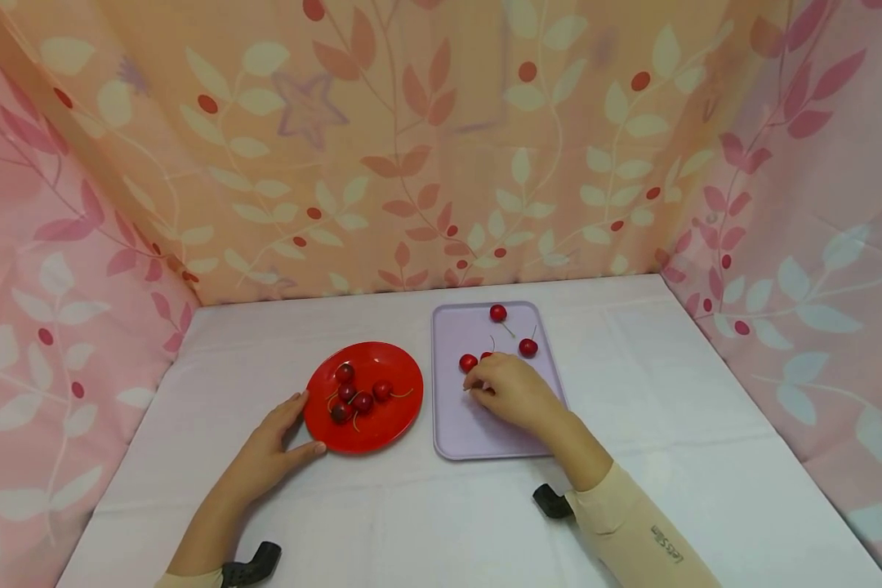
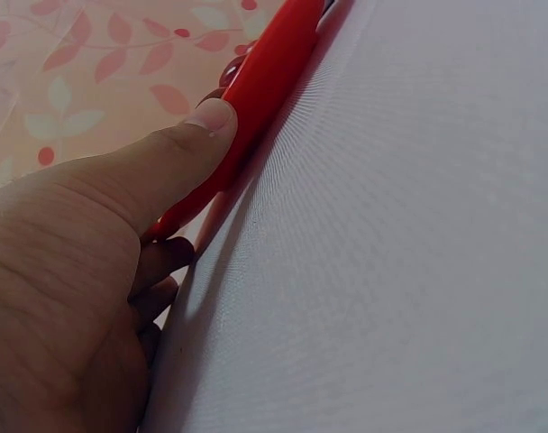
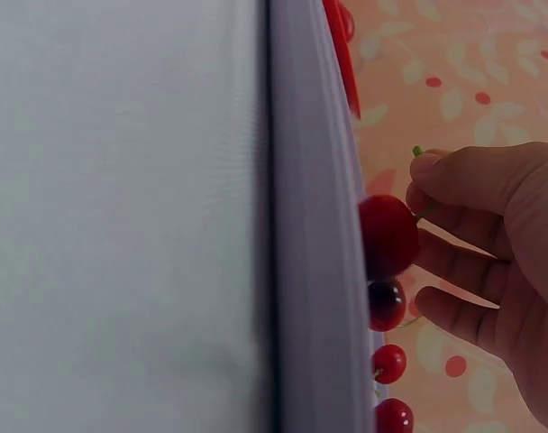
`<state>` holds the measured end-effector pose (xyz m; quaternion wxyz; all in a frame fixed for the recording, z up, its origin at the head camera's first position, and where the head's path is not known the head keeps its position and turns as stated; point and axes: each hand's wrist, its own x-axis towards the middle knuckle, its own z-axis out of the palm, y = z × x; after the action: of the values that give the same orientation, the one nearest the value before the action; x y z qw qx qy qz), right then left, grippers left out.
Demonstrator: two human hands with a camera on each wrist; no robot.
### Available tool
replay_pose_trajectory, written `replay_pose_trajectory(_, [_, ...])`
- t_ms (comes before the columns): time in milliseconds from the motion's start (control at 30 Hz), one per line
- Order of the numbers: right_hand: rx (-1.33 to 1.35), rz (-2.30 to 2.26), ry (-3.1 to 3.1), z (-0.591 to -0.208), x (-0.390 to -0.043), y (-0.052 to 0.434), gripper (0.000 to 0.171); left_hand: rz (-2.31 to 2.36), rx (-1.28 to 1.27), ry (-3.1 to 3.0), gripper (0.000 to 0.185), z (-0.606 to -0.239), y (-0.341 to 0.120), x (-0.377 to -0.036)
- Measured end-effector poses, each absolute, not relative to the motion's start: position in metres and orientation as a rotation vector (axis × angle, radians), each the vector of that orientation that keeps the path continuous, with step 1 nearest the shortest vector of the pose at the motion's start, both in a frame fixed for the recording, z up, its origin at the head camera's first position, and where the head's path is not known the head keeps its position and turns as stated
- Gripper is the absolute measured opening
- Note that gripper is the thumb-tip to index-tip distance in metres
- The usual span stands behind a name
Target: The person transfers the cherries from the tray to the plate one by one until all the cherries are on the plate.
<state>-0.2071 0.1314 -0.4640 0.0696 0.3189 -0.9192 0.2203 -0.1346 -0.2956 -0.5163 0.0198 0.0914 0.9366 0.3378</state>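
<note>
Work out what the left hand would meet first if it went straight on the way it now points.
Most likely the red plate: the left hand appears to touch its rim with the thumb, and the plate's cherries lie farther in.

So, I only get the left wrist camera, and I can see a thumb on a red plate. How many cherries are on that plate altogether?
Observer: The head view shows five cherries on the red plate.
Operator: Cool! What's sitting next to it?
Observer: A lilac rectangular tray lies to the right of the plate, a little apart from it.
Operator: And what's the other hand doing?
Observer: In the right wrist view, the right hand seems to be pinching a green cherry stem.
</note>
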Motion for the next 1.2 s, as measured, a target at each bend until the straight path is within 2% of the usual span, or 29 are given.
replay_pose_trajectory(600, [0.948,0.683,-2.688,-0.440,-0.204,0.158,0.009,1.090,0.264,2.879,0.101,-0.523,-0.293,-0.130])
replay_pose_trajectory(1200, [0.875,0.639,-2.694,-0.423,-0.203,0.165,0.010,1.069,0.281,2.902,0.099,-0.518,-0.297,-0.132])
